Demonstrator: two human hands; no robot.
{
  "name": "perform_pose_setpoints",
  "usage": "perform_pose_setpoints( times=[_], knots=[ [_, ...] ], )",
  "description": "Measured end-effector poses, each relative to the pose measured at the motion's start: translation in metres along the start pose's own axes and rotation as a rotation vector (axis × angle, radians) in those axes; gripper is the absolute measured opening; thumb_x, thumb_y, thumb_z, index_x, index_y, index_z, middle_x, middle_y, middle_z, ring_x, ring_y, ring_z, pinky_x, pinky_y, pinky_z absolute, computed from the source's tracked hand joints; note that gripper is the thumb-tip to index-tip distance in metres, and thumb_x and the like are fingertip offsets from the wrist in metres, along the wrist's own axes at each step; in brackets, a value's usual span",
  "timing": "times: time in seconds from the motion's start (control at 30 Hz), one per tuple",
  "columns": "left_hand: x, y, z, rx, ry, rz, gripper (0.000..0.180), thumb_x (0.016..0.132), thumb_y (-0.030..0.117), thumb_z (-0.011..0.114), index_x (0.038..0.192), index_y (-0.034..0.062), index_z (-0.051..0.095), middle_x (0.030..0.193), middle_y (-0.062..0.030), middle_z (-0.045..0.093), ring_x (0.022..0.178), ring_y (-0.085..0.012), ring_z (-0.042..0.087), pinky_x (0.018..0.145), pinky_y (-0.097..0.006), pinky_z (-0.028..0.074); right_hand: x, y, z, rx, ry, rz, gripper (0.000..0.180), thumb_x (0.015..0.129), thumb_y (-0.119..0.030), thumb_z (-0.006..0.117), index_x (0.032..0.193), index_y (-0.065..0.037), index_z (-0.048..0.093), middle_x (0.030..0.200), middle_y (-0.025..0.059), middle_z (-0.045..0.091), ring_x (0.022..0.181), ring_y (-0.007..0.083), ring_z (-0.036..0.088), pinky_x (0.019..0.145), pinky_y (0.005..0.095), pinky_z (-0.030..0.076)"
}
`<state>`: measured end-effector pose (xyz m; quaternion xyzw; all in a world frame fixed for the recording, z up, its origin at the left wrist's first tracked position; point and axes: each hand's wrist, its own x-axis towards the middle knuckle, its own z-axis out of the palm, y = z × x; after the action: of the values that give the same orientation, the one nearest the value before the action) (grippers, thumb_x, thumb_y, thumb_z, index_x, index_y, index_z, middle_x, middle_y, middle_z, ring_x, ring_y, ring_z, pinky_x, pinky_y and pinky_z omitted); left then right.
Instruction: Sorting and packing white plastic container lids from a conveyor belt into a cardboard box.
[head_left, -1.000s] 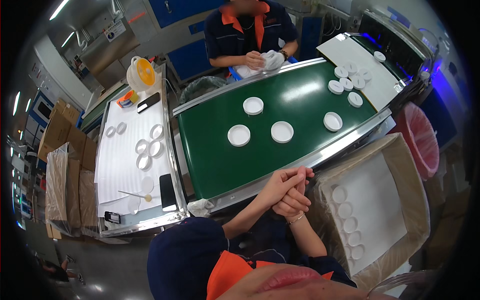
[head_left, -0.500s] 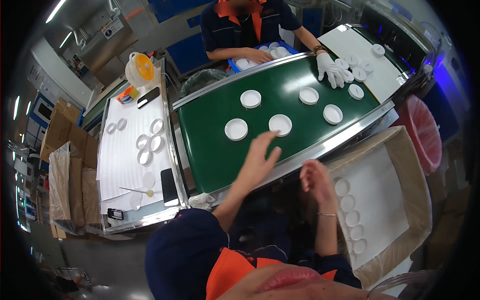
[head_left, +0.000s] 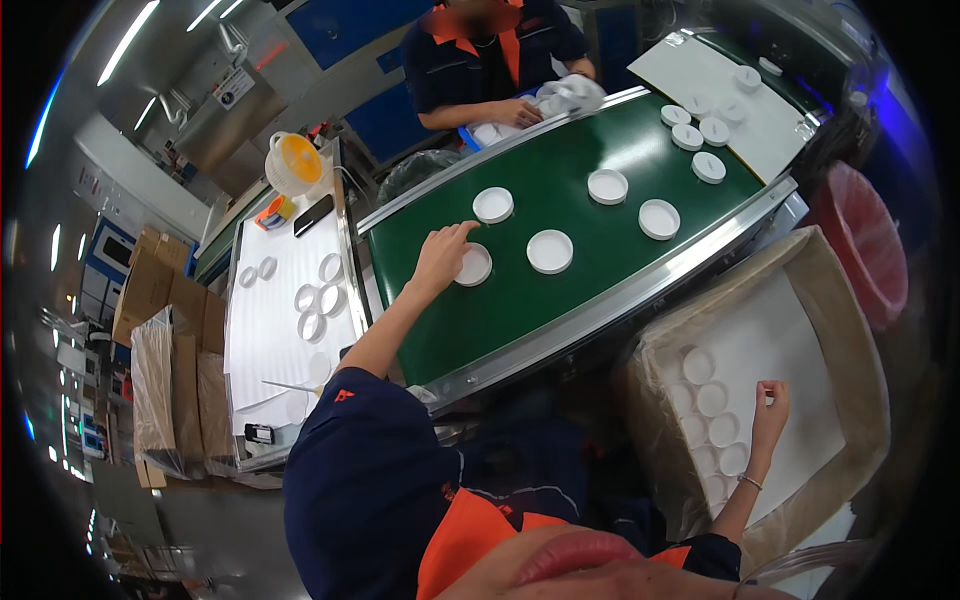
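Over the left part of the green conveyor belt (head_left: pixel 590 285), my left hand (head_left: pixel 440 258) reaches out with its fingers stretched. It overlaps the left side of a shallow round white dish (head_left: pixel 478 265); whether it touches the dish I cannot tell. Beyond the fingertips sits another white dish (head_left: pixel 493 205), with a third dish (head_left: pixel 550 252) to the right. My right hand (head_left: pixel 770 405) hangs over the open carton (head_left: pixel 855 360) with curled fingers, and no dish shows in it. Beside that hand, rows of similar dishes (head_left: pixel 712 399) lie on the carton's white sheet.
Across the belt a co-worker (head_left: pixel 470 75) handles white pieces in a blue tub (head_left: pixel 468 140). Several white discs (head_left: pixel 709 168) lie at the belt's right end. A pink-lined bin (head_left: pixel 865 245) stands right. On the left table (head_left: pixel 270 350) are clear rings, tape and a phone.
My left hand has moved left and farther over the belt to the near-left dish. My right hand has swung right over the carton. The co-worker's gloved hand has left the discs for the tub.
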<state>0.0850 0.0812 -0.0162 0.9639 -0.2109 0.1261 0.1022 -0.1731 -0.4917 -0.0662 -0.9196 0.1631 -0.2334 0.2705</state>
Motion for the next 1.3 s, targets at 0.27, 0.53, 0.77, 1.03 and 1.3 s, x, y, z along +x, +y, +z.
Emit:
perform_pose_setpoints(
  times=[0.27,0.53,0.77,1.03,1.3],
  knots=[
    [0.021,0.005,-0.007,-0.012,-0.101,0.184,0.067,0.077,0.008,0.066,0.138,0.0181,0.041,0.114,-0.0137,0.052,0.114,-0.0333,0.048,0.099,-0.045,0.037,0.037,-0.128,-0.044,1.039,-0.191,0.093,0.027,0.094,-0.026,0.055,0.102,-0.001,0.059,0.084,0.0037,0.057,0.078,0.0149,0.056,0.066,0.0309,0.049],
    [0.031,0.031,-0.011,-0.044,-0.229,0.469,0.065,0.077,0.001,0.061,0.137,0.0196,0.043,0.089,-0.011,0.054,0.087,-0.0308,0.055,0.084,-0.04,0.043,0.057,-0.27,-0.072,2.342,-1.099,-0.361,0.112,0.083,-0.069,0.05,0.144,-0.015,-0.027,0.144,0.0198,0.01,0.13,0.0336,0.017,0.102,0.0584,0.023],
    [0.022,0.032,-0.017,-0.053,-0.383,0.469,0.053,0.076,-0.003,0.06,0.123,0.0215,0.056,0.089,-0.0106,0.054,0.084,-0.0299,0.056,0.077,-0.04,0.044,0.049,-0.321,-0.084,2.462,-1.151,-0.421,0.104,0.088,-0.066,0.041,0.141,-0.015,-0.033,0.148,0.0185,-0.035,0.138,0.0338,-0.031,0.108,0.0644,-0.005],
    [0.019,0.025,-0.012,-0.07,-0.355,0.574,0.023,0.084,0.01,0.061,0.106,0.0104,0.056,0.093,-0.0099,0.056,0.088,-0.031,0.057,0.077,-0.042,0.046,0.046,-0.174,-0.032,0.674,-0.571,-0.132,0.039,0.09,-0.017,0.059,0.125,-0.001,0.056,0.112,0.0114,0.064,0.104,0.019,0.061,0.092,0.0308,0.045],
    [0.009,0.051,-0.026,-0.387,-0.136,0.214,0.013,0.088,0.015,0.059,0.099,0.0097,0.054,0.092,-0.0077,0.056,0.081,-0.025,0.06,0.073,-0.035,0.049,-0.048,0.087,-0.05,-0.162,-0.252,0.153,0.022,0.09,-0.012,0.057,0.11,-0.001,0.06,0.099,0.0137,0.064,0.082,0.0244,0.061,0.073,0.0339,0.049]
  ],
)
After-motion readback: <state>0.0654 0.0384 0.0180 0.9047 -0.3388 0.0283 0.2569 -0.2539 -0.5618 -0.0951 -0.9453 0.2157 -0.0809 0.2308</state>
